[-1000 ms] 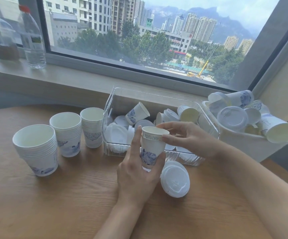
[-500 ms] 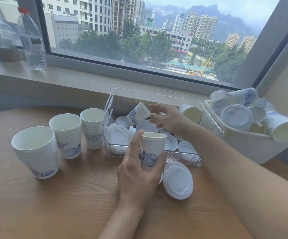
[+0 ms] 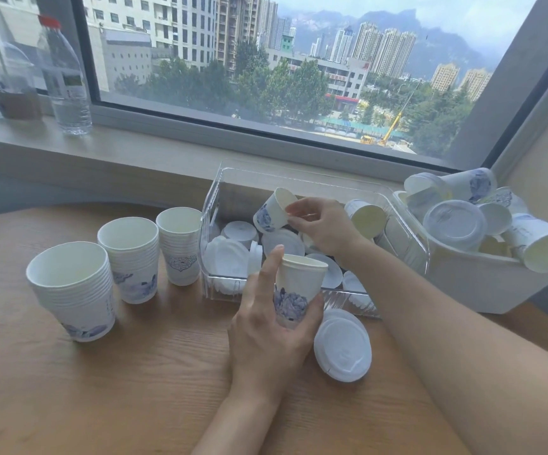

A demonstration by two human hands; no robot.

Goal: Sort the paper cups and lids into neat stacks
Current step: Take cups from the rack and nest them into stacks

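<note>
Upright cup (image 3: 298,287) above the table (image 3: 134,389), clamped in left grip (image 3: 272,326), beside a lid stack (image 3: 343,348). Tilted cup (image 3: 271,213) over clear bin (image 3: 407,238), pinched at rim by right grip (image 3: 321,224). Three cup stacks (image 3: 128,257) at left.

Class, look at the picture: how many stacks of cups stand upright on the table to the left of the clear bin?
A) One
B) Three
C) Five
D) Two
B: three stacks stand in a row on the table, left of the clear bin.
</note>
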